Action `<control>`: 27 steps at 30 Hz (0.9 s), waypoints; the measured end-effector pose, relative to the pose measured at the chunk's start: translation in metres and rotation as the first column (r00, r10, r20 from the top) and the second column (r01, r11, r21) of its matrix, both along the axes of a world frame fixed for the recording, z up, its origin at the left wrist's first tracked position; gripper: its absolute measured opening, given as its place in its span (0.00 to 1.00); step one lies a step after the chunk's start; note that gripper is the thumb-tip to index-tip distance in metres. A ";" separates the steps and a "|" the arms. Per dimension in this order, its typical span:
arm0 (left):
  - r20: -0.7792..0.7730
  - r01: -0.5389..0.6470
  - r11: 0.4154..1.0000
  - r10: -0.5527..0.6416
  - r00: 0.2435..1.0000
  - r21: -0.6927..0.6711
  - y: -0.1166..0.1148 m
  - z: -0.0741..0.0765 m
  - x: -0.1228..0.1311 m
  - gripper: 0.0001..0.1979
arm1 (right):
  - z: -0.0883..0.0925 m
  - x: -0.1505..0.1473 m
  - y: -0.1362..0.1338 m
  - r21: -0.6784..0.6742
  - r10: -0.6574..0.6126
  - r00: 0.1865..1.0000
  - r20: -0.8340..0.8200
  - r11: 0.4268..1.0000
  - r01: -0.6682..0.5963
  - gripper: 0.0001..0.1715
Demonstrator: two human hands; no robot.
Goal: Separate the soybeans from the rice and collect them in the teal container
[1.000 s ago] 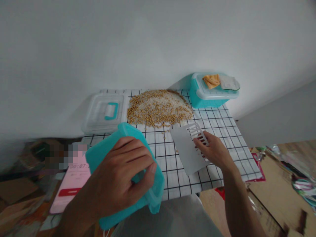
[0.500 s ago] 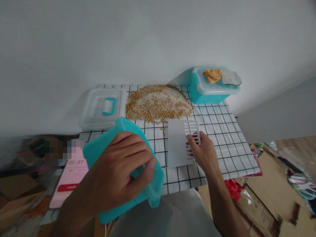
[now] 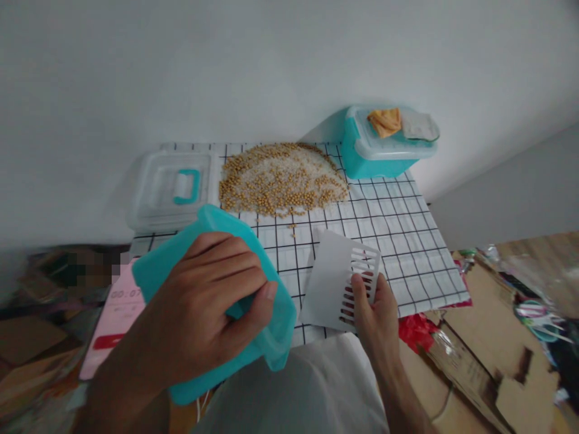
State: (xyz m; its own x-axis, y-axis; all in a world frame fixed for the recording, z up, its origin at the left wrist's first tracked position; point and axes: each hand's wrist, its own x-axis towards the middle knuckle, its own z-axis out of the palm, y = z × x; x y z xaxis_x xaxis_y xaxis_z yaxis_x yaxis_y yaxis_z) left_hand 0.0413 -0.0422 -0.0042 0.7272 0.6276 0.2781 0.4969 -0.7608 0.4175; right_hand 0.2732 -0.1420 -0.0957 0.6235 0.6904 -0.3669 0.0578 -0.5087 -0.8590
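Note:
My left hand is wrapped over the rim of a turquoise plastic box, which is tilted on its side at the near left of the table; its inside is mostly hidden. Fingers and thumb of my right hand pinch the slotted end of a flat pale grey plastic scraper, held slanted near the table's front edge. Beyond both hands lies a broad heap of yellow soybeans mixed with white grains. A few stray beans lie in front of the heap.
Left of the heap rests a clear lid with a turquoise handle. At back right stands a lidded turquoise box, topped by an orange cloth and a whitish cloth. A phone showing a timer is at left. Cardboard litters the floor.
My right hand has drawn the scraper towards my body and slightly right, turning it clockwise. My left hand keeps its hold on the box. The view has shifted a little.

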 end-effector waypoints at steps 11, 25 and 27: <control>-0.011 0.036 0.999 -0.036 0.999 0.024 0.001 -0.001 0.002 0.09 | 0.002 -0.002 -0.011 0.106 -0.152 0.988 0.031 0.983 0.148 0.27; -0.021 0.008 0.997 -0.006 1.000 0.077 -0.010 0.011 -0.004 0.11 | 0.000 0.005 -0.044 0.059 -0.037 0.986 -0.163 0.997 0.047 0.24; -0.041 -0.013 0.997 0.016 0.999 0.073 -0.017 0.015 -0.008 0.12 | 0.003 -0.003 -0.044 0.073 -0.018 0.992 -0.127 0.997 0.028 0.25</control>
State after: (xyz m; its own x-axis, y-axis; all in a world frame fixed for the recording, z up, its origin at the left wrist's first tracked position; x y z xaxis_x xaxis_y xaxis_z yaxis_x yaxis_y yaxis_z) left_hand 0.0336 -0.0589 0.0104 0.7303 0.6173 0.2925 0.5238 -0.7809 0.3402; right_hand 0.2701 -0.1859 -0.0930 0.5915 0.7048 -0.3916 -0.0649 -0.4425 -0.8944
